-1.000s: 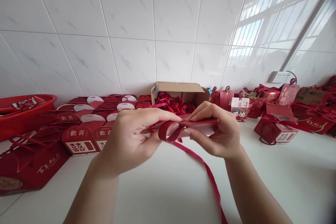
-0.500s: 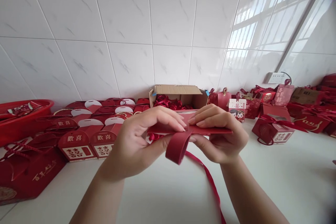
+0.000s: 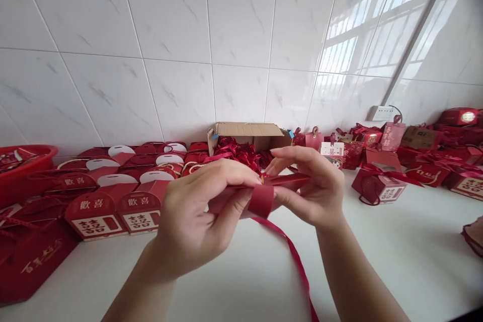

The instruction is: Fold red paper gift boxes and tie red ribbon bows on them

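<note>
Both hands meet above the white counter, working a red ribbon against a flat red folded box. My left hand pinches the ribbon loop between thumb and fingers. My right hand grips the folded box and the ribbon from the other side, its index finger stretched over the top. The ribbon's loose tail trails down across the counter toward me.
An open cardboard carton full of red ribbons stands at the wall behind my hands. Rows of red gift boxes fill the left; more boxes lie at the right. A red basin sits far left. A wall socket is mounted at the right.
The ribbon loop has been drawn smaller and tighter between my fingers, and the folded box now tilts edge-on. The view has swung slightly right.
</note>
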Demonstrator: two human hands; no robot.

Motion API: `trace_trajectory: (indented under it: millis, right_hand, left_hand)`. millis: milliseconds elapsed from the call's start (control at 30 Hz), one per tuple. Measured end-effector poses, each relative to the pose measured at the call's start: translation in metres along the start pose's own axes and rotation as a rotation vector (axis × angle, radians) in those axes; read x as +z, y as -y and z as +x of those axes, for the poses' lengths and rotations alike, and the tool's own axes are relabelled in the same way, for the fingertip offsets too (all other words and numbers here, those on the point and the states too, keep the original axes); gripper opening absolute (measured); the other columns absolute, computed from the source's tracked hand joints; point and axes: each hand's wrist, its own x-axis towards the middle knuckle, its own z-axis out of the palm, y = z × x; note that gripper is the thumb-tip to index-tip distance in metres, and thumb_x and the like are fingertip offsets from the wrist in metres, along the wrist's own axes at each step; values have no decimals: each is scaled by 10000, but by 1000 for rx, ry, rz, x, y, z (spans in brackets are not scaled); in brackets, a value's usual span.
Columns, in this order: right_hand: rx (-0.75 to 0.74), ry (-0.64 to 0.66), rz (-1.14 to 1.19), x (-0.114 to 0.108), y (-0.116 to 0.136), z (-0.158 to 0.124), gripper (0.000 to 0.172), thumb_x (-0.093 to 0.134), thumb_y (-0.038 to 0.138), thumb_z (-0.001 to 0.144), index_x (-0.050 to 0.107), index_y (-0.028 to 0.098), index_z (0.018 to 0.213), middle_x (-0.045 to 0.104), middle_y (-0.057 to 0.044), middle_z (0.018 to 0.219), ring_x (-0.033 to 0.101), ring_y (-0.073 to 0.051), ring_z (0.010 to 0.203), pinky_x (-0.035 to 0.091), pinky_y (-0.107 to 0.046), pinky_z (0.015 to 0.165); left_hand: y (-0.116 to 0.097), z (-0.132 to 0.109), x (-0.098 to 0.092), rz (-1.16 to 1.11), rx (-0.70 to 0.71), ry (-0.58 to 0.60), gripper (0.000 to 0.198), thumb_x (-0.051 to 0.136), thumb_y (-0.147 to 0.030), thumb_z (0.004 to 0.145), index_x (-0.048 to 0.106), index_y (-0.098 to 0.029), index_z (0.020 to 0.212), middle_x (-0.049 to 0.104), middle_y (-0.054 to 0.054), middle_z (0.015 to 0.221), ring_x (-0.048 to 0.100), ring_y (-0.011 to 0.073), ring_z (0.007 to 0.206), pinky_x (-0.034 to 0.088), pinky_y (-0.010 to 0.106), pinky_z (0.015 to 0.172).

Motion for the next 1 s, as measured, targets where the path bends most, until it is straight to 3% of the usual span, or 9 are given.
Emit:
trace_trajectory:
  millis: [133, 267, 467, 733, 1000]
  right_hand:
    - [-138, 109, -120, -7, 2, 4, 276, 691, 154, 787, 668, 189, 1060, 683, -60, 813, 630, -184, 702, 537, -329, 611]
    - [-181, 131, -158, -6, 2, 4, 197, 629, 150, 839, 683, 200, 1021, 683, -56, 816, 646, -178, 703, 526, -336, 618]
    - [-167, 129, -206, -2, 3, 2, 161, 588, 153, 875, 668, 227, 993, 689, -38, 813, 649, -162, 693, 518, -327, 615]
    - [-125, 102, -244, 2, 2, 0, 223, 556, 50, 837, 644, 216, 956, 673, -30, 795, 655, -152, 699, 540, -285, 588]
    - [-48, 55, -139, 9, -1, -2, 171, 567, 50, 830, 584, 209, 891, 608, -37, 799, 612, -154, 740, 545, -269, 592]
  left_hand:
    - [3, 2, -3, -19, 71, 95, 240, 560, -30, 827, 633, -247, 899, 694, 16, 787, 674, 178, 784, 582, 307, 680]
    - [5, 2, -4, -40, 66, 97, 262, 568, -7, 809, 622, -243, 908, 670, 25, 782, 660, 178, 785, 577, 302, 662]
    - [5, 2, -5, -13, 89, 80, 260, 554, -24, 818, 625, -255, 916, 691, 35, 821, 670, 200, 823, 592, 347, 717]
    - [7, 4, -2, 8, 55, 52, 250, 531, -45, 835, 640, -260, 902, 705, 30, 820, 688, 198, 820, 591, 323, 674]
    - [11, 2, -2, 28, 25, 36, 225, 531, -79, 839, 645, -258, 913, 700, 30, 852, 675, 201, 831, 581, 341, 697]
